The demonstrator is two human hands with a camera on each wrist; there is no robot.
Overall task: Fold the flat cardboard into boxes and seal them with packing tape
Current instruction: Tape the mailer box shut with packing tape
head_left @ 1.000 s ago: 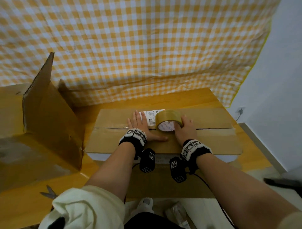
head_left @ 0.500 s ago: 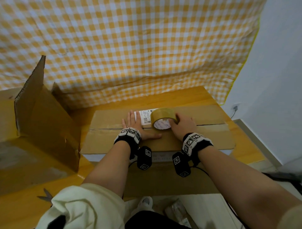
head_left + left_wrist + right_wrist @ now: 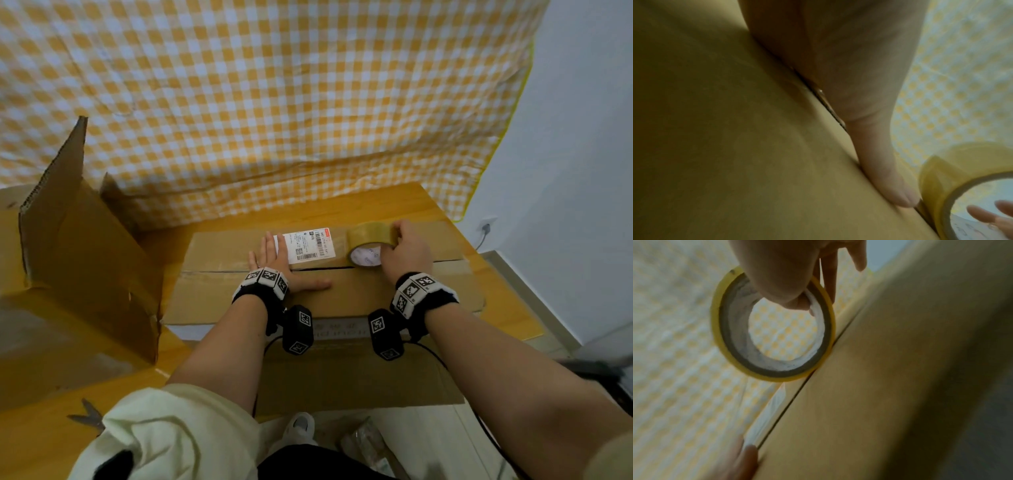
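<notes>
A brown cardboard box [image 3: 349, 294] lies on the wooden table with its top flaps closed along a lengthwise seam [image 3: 793, 400]. A white shipping label [image 3: 308, 245] sits on the far flap. My left hand [image 3: 274, 260] lies flat with straight fingers over the seam, thumb [image 3: 890, 183] stretched along the near flap. My right hand [image 3: 404, 250] grips a roll of yellowish packing tape [image 3: 368, 245], thumb inside the core [image 3: 789, 293], standing on edge on the seam to the right of the label. A strip of tape [image 3: 768, 415] runs from the roll back toward the left hand.
A larger open cardboard box [image 3: 85, 246] with raised flaps stands at the left. Scissors [image 3: 87, 413] lie near the table's front left edge. A yellow checked cloth [image 3: 274, 102] hangs behind the table. A flat cardboard sheet [image 3: 359, 373] hangs below the box front.
My right hand has rolled the tape to the right along the seam, away from the left hand, uncovering the label. The left hand stays pressed flat in place.
</notes>
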